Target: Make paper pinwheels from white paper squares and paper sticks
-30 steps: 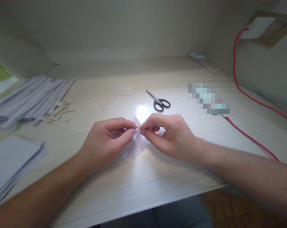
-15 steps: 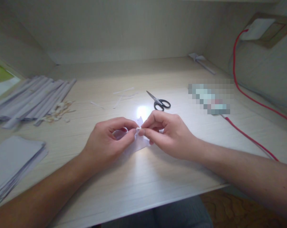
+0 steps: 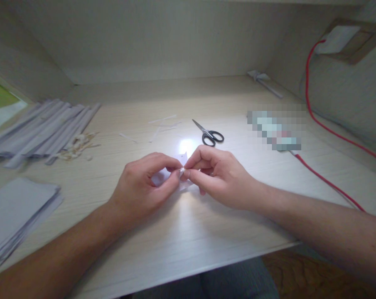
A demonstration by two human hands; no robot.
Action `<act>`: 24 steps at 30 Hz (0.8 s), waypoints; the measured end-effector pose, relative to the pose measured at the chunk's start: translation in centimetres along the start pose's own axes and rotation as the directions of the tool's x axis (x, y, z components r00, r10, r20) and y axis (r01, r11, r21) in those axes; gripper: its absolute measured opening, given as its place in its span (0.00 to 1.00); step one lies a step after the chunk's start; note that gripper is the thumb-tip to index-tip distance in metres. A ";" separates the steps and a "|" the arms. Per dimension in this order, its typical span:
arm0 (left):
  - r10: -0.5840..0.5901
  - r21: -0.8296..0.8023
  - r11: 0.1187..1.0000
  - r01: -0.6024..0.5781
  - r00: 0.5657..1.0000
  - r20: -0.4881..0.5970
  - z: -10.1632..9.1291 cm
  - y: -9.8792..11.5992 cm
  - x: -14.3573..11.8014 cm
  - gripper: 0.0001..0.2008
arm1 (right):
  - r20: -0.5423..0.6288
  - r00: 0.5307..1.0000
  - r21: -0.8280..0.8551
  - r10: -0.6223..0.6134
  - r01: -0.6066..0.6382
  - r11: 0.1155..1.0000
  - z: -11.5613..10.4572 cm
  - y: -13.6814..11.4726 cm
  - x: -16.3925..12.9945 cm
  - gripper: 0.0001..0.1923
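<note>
Near the middle of the desk, a small sheet of white paper (image 3: 159, 177) is pinched between both my hands. My left hand (image 3: 147, 178) grips it with thumb and index finger from the left. From the right, the thumb and index finger of my right hand (image 3: 220, 176) press on the same spot, fingertips nearly meeting. A corner of the paper sticks up behind the fingertips, and much of it is covered by my fingers. Just beyond my right hand lie scissors (image 3: 209, 135) with black handles, blades slightly apart.
Rolled paper sticks (image 3: 41, 128) lie at the left, beside a heap of small pale pieces (image 3: 78, 146). A stack of paper sheets (image 3: 22, 211) sits at the near left. Thin paper strips (image 3: 164, 124) lie beyond my hands. A red cable (image 3: 329, 178) runs along the right.
My fingertips have worked the paper into a tighter pinch, and less of it shows below my hands. The hands have barely shifted; the scissors stay put.
</note>
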State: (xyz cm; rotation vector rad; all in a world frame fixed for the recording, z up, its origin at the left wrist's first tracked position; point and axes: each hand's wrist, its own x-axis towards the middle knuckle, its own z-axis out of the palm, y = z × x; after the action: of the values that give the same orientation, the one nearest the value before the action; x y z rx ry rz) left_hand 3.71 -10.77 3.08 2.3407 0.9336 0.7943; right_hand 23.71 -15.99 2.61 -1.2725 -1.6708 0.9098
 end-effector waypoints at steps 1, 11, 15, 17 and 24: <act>-0.002 -0.002 1.000 0.002 1.000 0.003 0.0 0.0 0.0 0.06 | -0.002 1.000 0.001 0.001 -0.001 1.000 0.0 0.1 0.0 0.04; -0.013 0.031 0.999 0.012 1.000 0.012 -1.0 -1.1 0.7 0.08 | 0.072 0.989 0.299 0.127 -0.143 0.944 -0.1 0.6 0.4 0.05; -0.085 0.108 0.991 0.084 0.996 0.004 -1.8 -2.6 1.6 0.13 | 0.100 0.984 0.372 0.150 -0.177 0.911 -0.2 0.7 0.8 0.05; -0.098 0.151 0.984 0.091 0.994 0.039 -1.8 -3.3 2.0 0.16 | 0.100 0.986 0.378 0.136 -0.164 0.911 -0.2 0.7 0.8 0.05; 0.014 0.203 0.978 -0.046 0.988 0.157 -0.8 -4.1 2.2 0.21 | 0.053 0.997 0.345 0.057 -0.072 0.936 -0.1 0.3 0.4 0.05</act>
State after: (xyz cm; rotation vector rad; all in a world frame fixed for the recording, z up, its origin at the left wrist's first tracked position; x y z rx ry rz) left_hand 2.65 -6.35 1.88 2.5582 0.9546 0.5392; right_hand 23.88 -15.48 2.45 -1.0765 -1.4268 1.2181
